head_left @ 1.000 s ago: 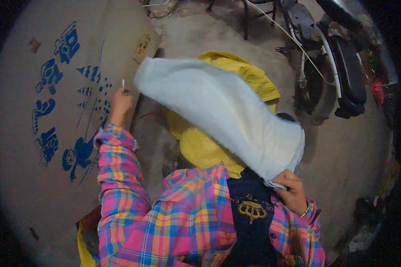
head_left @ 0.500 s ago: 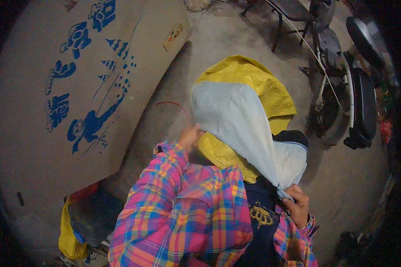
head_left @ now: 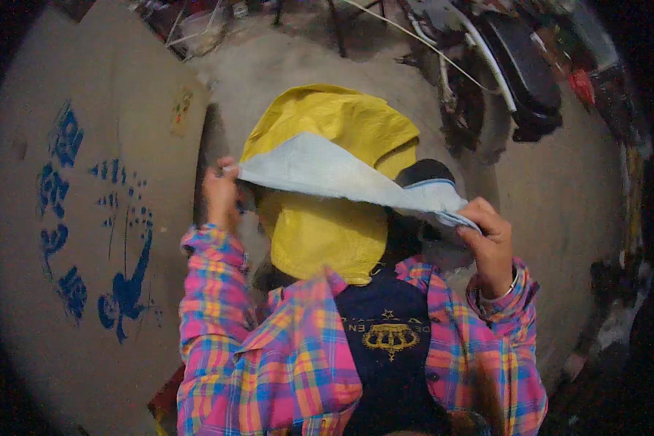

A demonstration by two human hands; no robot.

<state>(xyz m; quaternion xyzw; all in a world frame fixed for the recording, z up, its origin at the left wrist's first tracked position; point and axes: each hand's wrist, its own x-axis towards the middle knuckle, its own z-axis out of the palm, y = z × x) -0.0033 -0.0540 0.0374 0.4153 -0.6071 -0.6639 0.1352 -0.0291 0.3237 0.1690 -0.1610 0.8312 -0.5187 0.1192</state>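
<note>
Although the fisheye rim darkens every corner, the middle is plain enough. Farthest to the left of the hands lies a large cardboard sheet [head_left: 87, 240] with blue printed figures, its far edges lost in the dark. The left hand [head_left: 221, 192] is raised in front of the person, fingers pinched shut on the left corner of a pale woven sack [head_left: 327, 171]; how the fingertips sit is hidden by the fabric fold. Between the 2 hands the sack stretches as a flat band, its long axis running left to right and dipping slightly toward the right hand. Just beyond and below it sits a yellow sack [head_left: 334, 182], partly covered by the pale one, so its full outline cannot be made out. The right hand [head_left: 490, 243] is closed over the right end of the pale sack, thumb underneath, a thin bracelet at the wrist. Both hands are well apart, each clamped on 1 end. Beyond the right hand, dark machinery [head_left: 523, 73] with cables is too murky to identify.
</note>
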